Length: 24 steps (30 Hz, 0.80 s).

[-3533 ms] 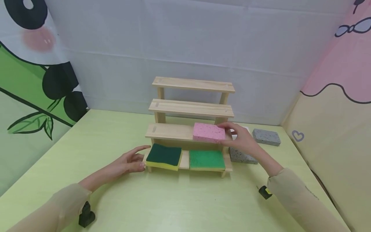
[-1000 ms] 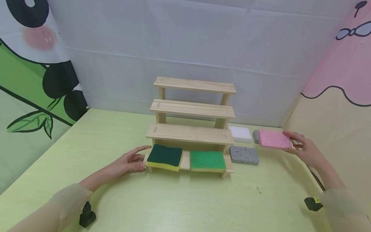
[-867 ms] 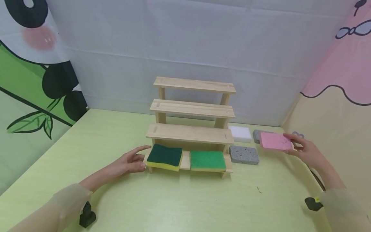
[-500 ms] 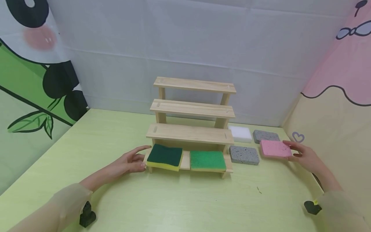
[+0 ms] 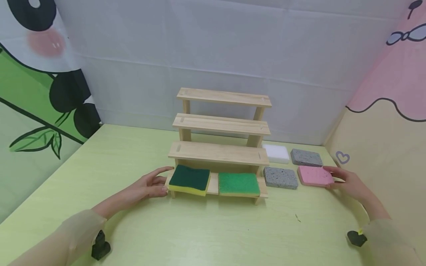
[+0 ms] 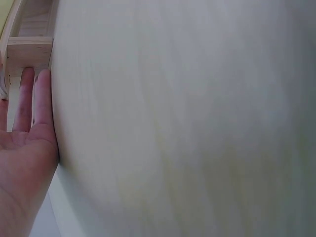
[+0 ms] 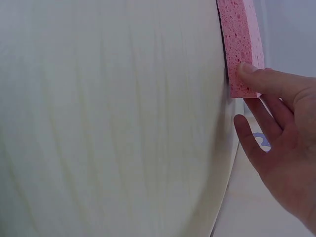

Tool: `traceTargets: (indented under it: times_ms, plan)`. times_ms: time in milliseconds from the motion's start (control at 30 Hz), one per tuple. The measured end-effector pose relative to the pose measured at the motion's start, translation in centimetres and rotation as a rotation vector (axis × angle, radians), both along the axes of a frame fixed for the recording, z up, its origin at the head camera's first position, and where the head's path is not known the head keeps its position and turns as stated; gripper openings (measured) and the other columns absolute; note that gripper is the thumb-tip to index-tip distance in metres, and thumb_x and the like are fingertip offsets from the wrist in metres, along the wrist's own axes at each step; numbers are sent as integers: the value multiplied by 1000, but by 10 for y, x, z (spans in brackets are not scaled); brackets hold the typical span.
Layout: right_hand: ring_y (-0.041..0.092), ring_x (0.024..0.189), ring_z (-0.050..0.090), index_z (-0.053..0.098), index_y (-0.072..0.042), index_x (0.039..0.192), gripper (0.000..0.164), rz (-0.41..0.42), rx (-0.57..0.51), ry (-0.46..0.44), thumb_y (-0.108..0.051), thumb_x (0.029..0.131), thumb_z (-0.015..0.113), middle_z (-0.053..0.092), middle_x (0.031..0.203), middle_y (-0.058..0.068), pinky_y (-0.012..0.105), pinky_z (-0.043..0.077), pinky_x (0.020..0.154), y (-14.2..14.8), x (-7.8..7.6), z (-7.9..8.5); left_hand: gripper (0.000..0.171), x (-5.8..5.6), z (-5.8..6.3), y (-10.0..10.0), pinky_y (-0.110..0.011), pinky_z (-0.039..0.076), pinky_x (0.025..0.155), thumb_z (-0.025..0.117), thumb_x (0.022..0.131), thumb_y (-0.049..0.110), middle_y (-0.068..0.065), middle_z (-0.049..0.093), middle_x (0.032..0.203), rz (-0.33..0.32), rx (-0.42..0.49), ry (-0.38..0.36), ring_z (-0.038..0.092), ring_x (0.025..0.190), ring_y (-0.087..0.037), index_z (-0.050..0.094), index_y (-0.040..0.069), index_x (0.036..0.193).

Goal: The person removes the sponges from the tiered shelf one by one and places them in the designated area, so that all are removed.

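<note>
At the right end of the table my right hand [image 5: 346, 183] pinches the near right end of a pink sponge [image 5: 314, 176]. In the right wrist view the thumb lies on the side of the pink sponge [image 7: 238, 44], and the lower fingers are extended below it. My left hand [image 5: 148, 184] is at the left end of the bottom step of a wooden tiered rack [image 5: 217, 152]. In the left wrist view its straight fingers [image 6: 43, 96] reach the wooden end of that step. A dark green-and-yellow sponge [image 5: 189, 178] and a bright green sponge [image 5: 238, 183] lie on the bottom step.
Two grey speckled sponges are on the table, a front one [image 5: 280, 178] beside the rack and a back one [image 5: 306, 157] behind the pink one. A white sponge [image 5: 276, 153] lies by the rack's right side. A printed side wall [image 5: 382, 166] borders the table's right edge.
My right hand has carried the pink sponge from the third step down to the right, then lowered it in front of the back grey sponge. The left hand has stayed put.
</note>
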State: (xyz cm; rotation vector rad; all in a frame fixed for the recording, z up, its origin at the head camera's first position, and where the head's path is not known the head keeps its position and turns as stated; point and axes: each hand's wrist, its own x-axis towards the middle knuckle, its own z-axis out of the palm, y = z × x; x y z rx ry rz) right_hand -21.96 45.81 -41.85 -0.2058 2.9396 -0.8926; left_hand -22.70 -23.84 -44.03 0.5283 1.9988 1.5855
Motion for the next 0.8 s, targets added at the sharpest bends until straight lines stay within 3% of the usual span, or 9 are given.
traceTargets:
  times_ms: [100,167,233,300,400,533,700,800]
  plan:
    - [-10,112,51,46,-1,144,63,9,-15,-12,-18,89,71,47,145,31,20,42,86,1,0,-1,72,0,0,0,-35,52,103,57,100,19,-18,50,146,2,-1,-1,61,122,-20,15,26,158]
    - [-23,102,39,47,-1,143,63,12,-7,-11,-18,88,72,48,144,30,16,42,85,1,1,-1,72,0,0,0,-35,52,103,57,100,20,-17,50,146,5,-2,-1,61,122,-20,16,26,158]
    - [-11,110,52,46,0,144,63,20,-13,-32,-17,89,72,47,144,32,24,46,90,-1,2,1,72,0,0,0,-35,52,103,57,100,19,-17,50,146,5,-1,0,61,122,-20,16,26,158]
    - [14,121,57,44,1,145,64,21,-16,-71,-18,89,71,45,145,34,40,48,95,-3,5,4,72,0,0,0,-34,52,103,57,100,19,-17,50,145,2,4,-1,61,121,-20,15,26,158]
    - [51,128,43,40,0,147,66,24,-21,-146,-21,91,68,40,147,36,58,43,92,-6,6,8,72,0,-1,0,-33,52,102,57,100,18,-17,50,145,2,11,-3,61,121,-19,15,26,158]
    - [49,127,43,38,-1,148,68,45,-5,-170,-24,92,68,39,147,34,53,44,91,-3,6,8,73,0,-1,1,-32,53,101,58,100,18,-17,51,144,5,10,-5,62,120,-18,16,25,158]
    - [43,126,44,38,-3,148,69,49,-22,-177,-26,91,69,39,149,31,56,43,93,2,6,5,73,0,-1,1,-32,52,101,57,100,18,-17,51,144,3,6,-4,62,120,-18,15,24,158]
    - [26,123,47,37,-4,149,70,44,-43,-182,-28,91,69,39,150,30,57,42,94,3,6,4,72,0,1,1,-32,52,102,57,100,18,-18,50,145,3,-1,-5,61,121,-18,15,25,158]
